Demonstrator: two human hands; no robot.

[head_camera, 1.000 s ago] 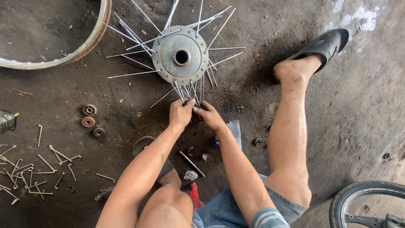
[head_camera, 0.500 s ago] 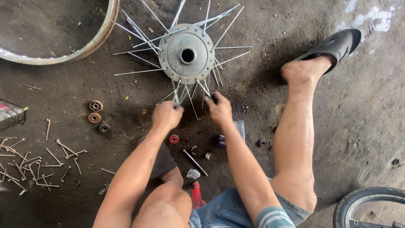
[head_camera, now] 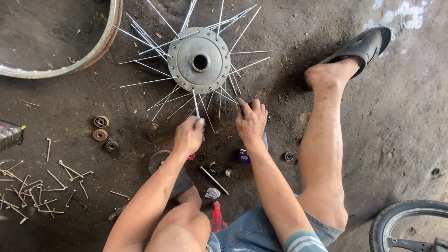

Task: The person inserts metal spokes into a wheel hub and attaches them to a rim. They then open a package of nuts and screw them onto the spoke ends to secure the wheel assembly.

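A round grey metal wheel hub (head_camera: 199, 60) lies flat on the dirty concrete floor, with several thin silver spokes (head_camera: 144, 83) fanning out from its rim. My left hand (head_camera: 188, 136) is closed around the near end of one spoke (head_camera: 196, 103) that runs up to the hub's lower edge. My right hand (head_camera: 251, 120) sits just to the right, its fingers pinching the end of another spoke (head_camera: 228, 96) at the hub's lower right. Both forearms reach forward from my bent knees.
A bare wheel rim (head_camera: 88, 56) lies at the top left. Three small round bearings (head_camera: 100, 128) and several loose old spokes (head_camera: 42, 186) are scattered at left. A bolt (head_camera: 214, 180), small parts and a red tool (head_camera: 217, 217) lie between my legs. A tyre (head_camera: 406, 224) shows at bottom right.
My hands have pulled back toward me and spread apart, each now at the outer end of a spoke instead of together at the hub's lower edge. The hub's spokes fan wider.
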